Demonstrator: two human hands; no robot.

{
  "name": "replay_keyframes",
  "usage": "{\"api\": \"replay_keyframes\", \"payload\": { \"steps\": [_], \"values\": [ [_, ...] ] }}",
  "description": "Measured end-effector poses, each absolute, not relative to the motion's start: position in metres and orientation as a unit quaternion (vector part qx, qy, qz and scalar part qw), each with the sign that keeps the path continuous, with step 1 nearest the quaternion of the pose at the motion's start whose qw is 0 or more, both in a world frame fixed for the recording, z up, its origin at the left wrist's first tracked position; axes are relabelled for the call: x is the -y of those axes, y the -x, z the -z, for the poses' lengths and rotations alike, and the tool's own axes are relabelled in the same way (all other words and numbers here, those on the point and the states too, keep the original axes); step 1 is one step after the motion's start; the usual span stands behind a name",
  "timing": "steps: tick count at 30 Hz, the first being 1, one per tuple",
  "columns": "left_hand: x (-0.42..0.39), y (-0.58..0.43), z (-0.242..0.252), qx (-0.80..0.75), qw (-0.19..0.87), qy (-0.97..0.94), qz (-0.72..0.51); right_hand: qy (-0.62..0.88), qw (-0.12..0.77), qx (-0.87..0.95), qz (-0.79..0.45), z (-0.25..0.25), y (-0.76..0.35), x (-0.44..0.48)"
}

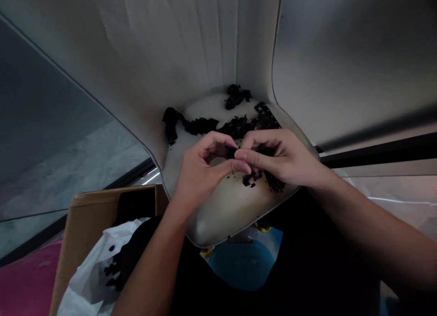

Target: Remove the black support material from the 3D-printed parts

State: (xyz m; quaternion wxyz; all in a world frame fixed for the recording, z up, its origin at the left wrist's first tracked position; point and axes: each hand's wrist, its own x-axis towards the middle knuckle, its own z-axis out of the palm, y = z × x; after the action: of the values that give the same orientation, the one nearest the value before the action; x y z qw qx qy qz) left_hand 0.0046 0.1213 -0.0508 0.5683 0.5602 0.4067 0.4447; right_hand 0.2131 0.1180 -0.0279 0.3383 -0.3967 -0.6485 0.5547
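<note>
Over a pale padded seat [235, 206], my left hand [208, 163] and my right hand [278, 156] meet fingertip to fingertip. Both are closed in a pinch on a small black piece [232, 152], mostly hidden by my fingers. Behind them lie torn black strips [201, 125], a crumpled black clump [236, 96] and a black sheet with rows of holes [266, 116]. Small black scraps [251, 179] are scattered just below my right hand. What the black material is made of, I cannot tell.
The seat's tall backrest [170, 38] rises behind the pieces. At lower left stands a cardboard box [77, 216] with a white plastic bag [85, 270] holding black pieces. A blue round object [242, 263] shows below the seat, and something pink [30, 279] at far left.
</note>
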Motion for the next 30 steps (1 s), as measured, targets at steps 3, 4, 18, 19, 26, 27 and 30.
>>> {"api": "replay_keyframes", "payload": {
  "steps": [3, 4, 18, 19, 26, 27, 30],
  "values": [
    [-0.121, -0.009, 0.048, -0.416, 0.568, -0.558, -0.439, 0.403, 0.352, 0.635, -0.558, 0.028, -0.215, -0.12],
    [-0.121, -0.011, 0.048, -0.418, 0.571, -0.554, -0.439, 0.406, 0.357, 0.633, -0.554, 0.028, -0.215, -0.121],
    [-0.132, -0.013, 0.071, -0.413, 0.696, -0.402, -0.428, 0.458, 0.328, 0.742, -0.362, 0.046, -0.221, -0.123],
    [-0.132, -0.014, 0.071, -0.413, 0.701, -0.39, -0.431, 0.456, 0.328, 0.749, -0.352, 0.046, -0.221, -0.123],
    [-0.128, -0.016, 0.071, -0.438, 0.679, -0.384, -0.447, 0.425, 0.35, 0.785, -0.283, 0.048, -0.222, -0.122],
    [-0.127, -0.015, 0.071, -0.441, 0.665, -0.41, -0.441, 0.42, 0.342, 0.794, -0.276, 0.048, -0.222, -0.122],
    [-0.125, -0.014, 0.072, -0.458, 0.617, -0.491, -0.41, 0.4, 0.307, 0.817, -0.278, 0.048, -0.222, -0.12]
  ]
}}
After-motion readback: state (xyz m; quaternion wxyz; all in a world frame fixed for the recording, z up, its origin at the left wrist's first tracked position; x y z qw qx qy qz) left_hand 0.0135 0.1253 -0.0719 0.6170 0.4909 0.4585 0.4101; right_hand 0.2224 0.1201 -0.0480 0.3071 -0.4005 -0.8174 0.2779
